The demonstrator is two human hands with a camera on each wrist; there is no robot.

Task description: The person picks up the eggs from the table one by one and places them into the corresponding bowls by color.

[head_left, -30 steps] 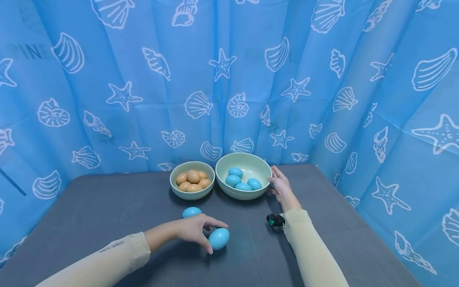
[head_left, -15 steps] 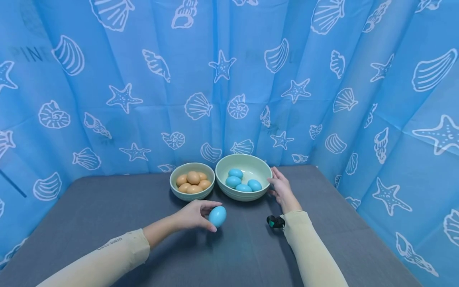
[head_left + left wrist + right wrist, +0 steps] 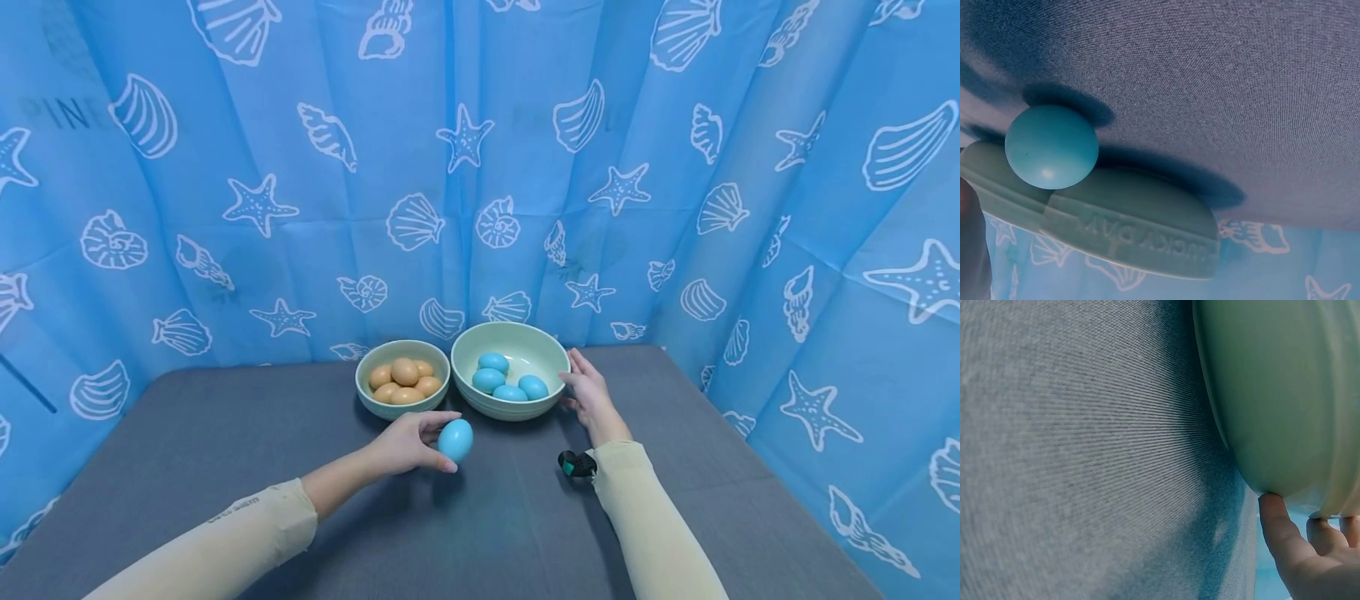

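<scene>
In the head view my left hand [image 3: 408, 442] pinches a blue egg [image 3: 455, 440] between thumb and fingers, in front of the two bowls. My right hand [image 3: 592, 400] holds the right side of the larger pale green bowl [image 3: 513, 408], which has several blue eggs [image 3: 488, 381] inside. Fingertips [image 3: 1272, 503] meet its outer wall in the right wrist view. To its left stands a smaller pale green bowl [image 3: 401, 412] filled with brown eggs [image 3: 405, 372]. Another blue egg [image 3: 1052, 147] lies on the table in the left wrist view, hidden behind my left hand in the head view.
Both bowls stand side by side near the far edge of a table under dark grey cloth [image 3: 247, 450]. A blue curtain [image 3: 322, 267] with white shell prints hangs right behind and along the right. The smaller bowl carries raised lettering [image 3: 1147, 239].
My left hand has lifted the blue egg off the cloth and carried it away from me, toward the bowls. The right hand has stayed at the larger bowl.
</scene>
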